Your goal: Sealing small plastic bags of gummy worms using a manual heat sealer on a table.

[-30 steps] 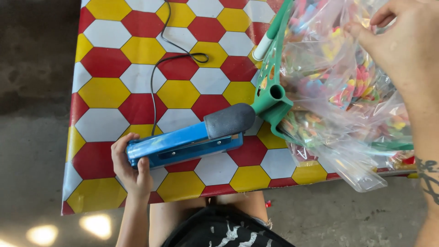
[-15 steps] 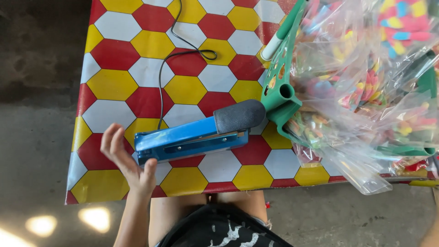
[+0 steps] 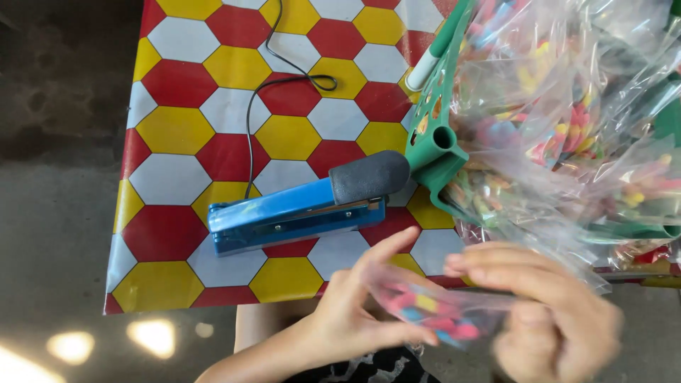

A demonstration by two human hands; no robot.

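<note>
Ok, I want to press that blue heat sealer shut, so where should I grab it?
Grip the blue heat sealer by its grey foam handle, coming from above on the right: the padded end sticks out free, while the cord leaves the opposite, hinged end.

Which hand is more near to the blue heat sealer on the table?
Left. The left hand is just below the blue heat sealer, near its grey handle; the right hand is farther right.
</note>
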